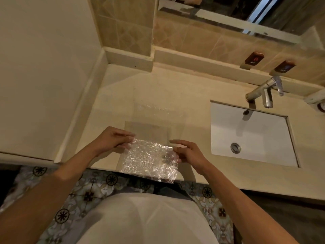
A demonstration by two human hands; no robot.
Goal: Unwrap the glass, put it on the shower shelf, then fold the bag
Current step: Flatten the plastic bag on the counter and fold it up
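Note:
A clear, crinkled plastic bag (149, 161) lies partly folded on the beige counter (123, 95), its near edge hanging over the counter's front. My left hand (112, 140) pinches the bag's upper left corner. The upper right corner is held by my right hand (186, 152), whose fingers show through the plastic. A flat, transparent part of the bag (158, 120) stretches away from me on the counter. No glass and no shower shelf are in view.
A white rectangular sink (249, 134) with a chrome tap (263, 92) is set in the counter to the right. Two hot and cold knobs (253, 59) sit on the tiled wall below a mirror (237, 13). A wall bounds the counter on the left. Patterned floor tiles lie below.

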